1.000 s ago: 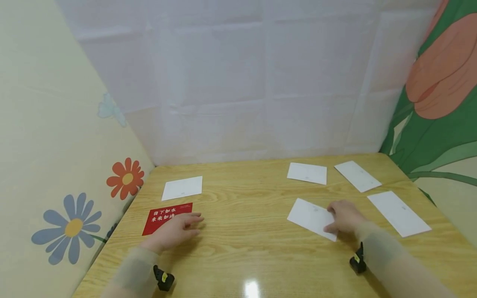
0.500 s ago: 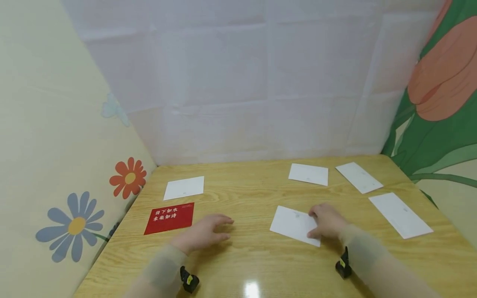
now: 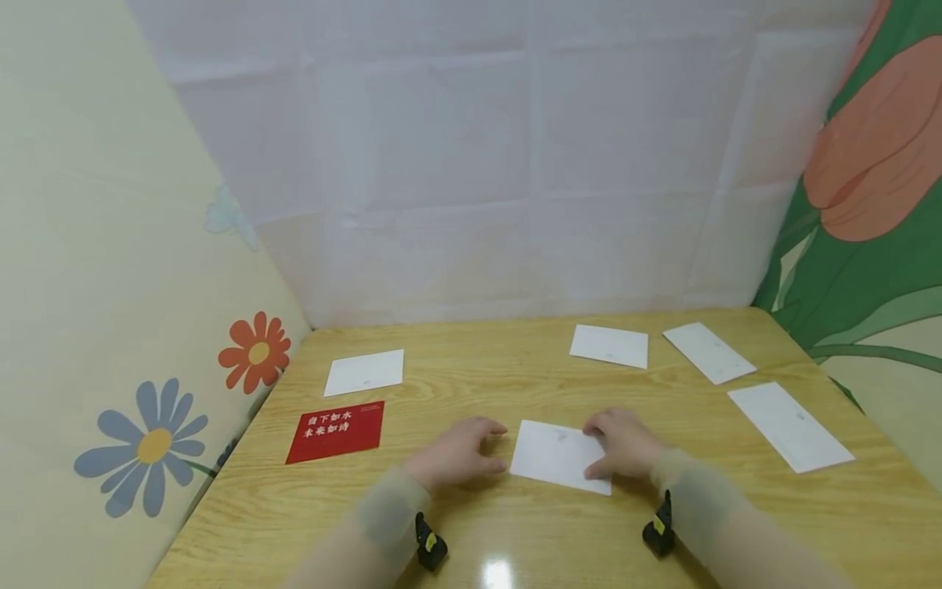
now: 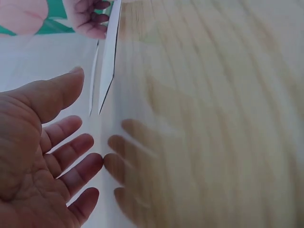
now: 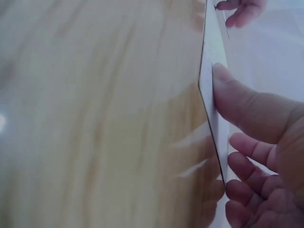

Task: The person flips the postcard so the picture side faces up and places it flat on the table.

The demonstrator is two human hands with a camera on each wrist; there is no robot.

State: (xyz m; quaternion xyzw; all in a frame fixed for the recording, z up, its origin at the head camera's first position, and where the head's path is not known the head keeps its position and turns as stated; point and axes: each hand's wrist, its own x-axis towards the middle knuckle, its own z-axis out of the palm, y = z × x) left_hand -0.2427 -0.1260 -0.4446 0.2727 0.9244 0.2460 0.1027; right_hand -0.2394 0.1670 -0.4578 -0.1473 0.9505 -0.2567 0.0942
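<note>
Nearest card [image 3: 557,458], long axis crosswise

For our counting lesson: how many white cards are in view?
5: one white card at left, behind the red card; a second at back right; a third to its right; a fourth nearer, rightmost; a fifth in the right hand. Any underneath would be hidden.

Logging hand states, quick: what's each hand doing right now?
Left hand: open, holding nothing, near the white card but not touching it.
Right hand: closed, holding the card's right end.
</note>
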